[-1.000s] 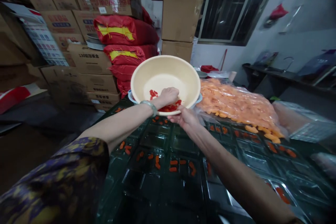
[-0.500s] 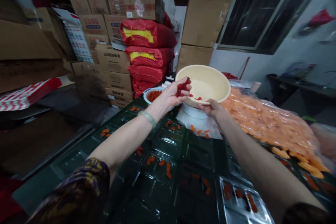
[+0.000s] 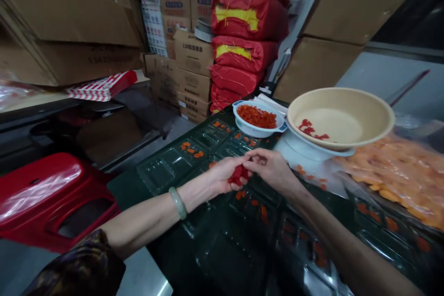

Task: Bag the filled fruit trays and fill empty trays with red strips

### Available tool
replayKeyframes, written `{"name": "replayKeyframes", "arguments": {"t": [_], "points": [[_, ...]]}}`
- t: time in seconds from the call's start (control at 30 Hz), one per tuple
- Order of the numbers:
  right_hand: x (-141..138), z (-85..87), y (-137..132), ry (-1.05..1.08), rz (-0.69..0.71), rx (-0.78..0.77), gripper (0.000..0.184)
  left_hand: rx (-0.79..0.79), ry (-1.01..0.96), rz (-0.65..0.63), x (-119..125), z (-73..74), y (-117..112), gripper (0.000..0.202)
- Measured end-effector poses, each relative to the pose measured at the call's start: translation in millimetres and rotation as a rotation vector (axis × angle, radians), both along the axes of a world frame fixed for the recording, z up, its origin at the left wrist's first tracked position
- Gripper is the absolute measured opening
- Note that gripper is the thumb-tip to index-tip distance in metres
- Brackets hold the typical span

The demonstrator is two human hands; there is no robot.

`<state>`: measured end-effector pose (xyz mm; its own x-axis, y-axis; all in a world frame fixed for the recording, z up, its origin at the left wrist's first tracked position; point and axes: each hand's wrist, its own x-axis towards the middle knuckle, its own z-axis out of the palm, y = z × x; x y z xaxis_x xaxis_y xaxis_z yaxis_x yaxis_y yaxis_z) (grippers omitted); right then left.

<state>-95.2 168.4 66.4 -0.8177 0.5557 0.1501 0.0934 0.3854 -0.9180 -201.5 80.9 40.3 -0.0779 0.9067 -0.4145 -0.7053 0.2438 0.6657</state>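
Storeroom bench, cartons all round. First item?

One red clump (image 3: 238,175), held low over the plastic tray (image 3: 163,171), between both hands.

Fingers?

Left hand (image 3: 222,175): fingers curled together, clamped around the clump from below. Jade bangle (image 3: 178,203) on that wrist. Right hand (image 3: 272,169): fingers pinched together on top of the clump, well off the basin.

Change from the last view?

Clump lowered from above the basin to over the tray. Right hand no longer on the rim.

Next out?

Tray: clear compartments, orange pieces (image 3: 190,150) lying in several. Small white bowl (image 3: 258,120), blue-trimmed handles, heaped with orange-red shreds, standing on the tray's far edge. Beige basin (image 3: 342,118), tilted on a white stand (image 3: 294,152), a few red bits (image 3: 310,128) inside. Clear bag (image 3: 391,171) of orange pieces just beside it.

Further out?

Red sacks (image 3: 248,41), yellow bands, stacked against cartons (image 3: 192,53). Red stool (image 3: 48,189) at left. Patterned sleeve (image 3: 79,263) at lower left.

Labels?

Cartons carry printed characters and panels, too blurred to read. No brand legible.
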Motion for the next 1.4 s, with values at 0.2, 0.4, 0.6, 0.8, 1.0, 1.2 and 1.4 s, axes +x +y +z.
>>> {"name": "replayKeyframes", "arguments": {"t": [0.2, 0.4, 0.6, 0.8, 1.0, 1.2, 1.4], "points": [[-32, -26.4, -26, 0.005, -0.019, -0.207, 0.022, 0.002, -0.007, 0.159, -18, -20.2, -35, 0.023], [-62, -28.6, -20, 0.099, -0.009, -0.382, 0.028, 0.043, -0.154, 0.241, -45, -26.8, -49, 0.023], [-130, -49.9, 50, 0.094, -0.323, -0.103, 0.021, 0.055, -0.277, 0.176, -55, -33.0, -69, 0.027], [-199, -81.7, 90, -0.037, -0.402, 0.125, 0.009, 0.039, -0.353, 0.163, -57, -36.6, -82, 0.031], [-211, -76.8, 85, -0.192, -0.373, 0.236, 0.010, 0.042, -0.322, 0.256, -63, -38.3, -84, 0.032], [-145, -42.1, 11, -0.215, 0.068, 0.142, 0.023, 0.054, -0.242, 0.288, -64, -40.9, -85, 0.034], [-84, -31.7, -48, -0.098, 0.339, -0.244, 0.013, -0.009, -0.135, 0.308, -49, -39.6, -84, 0.038]]}}
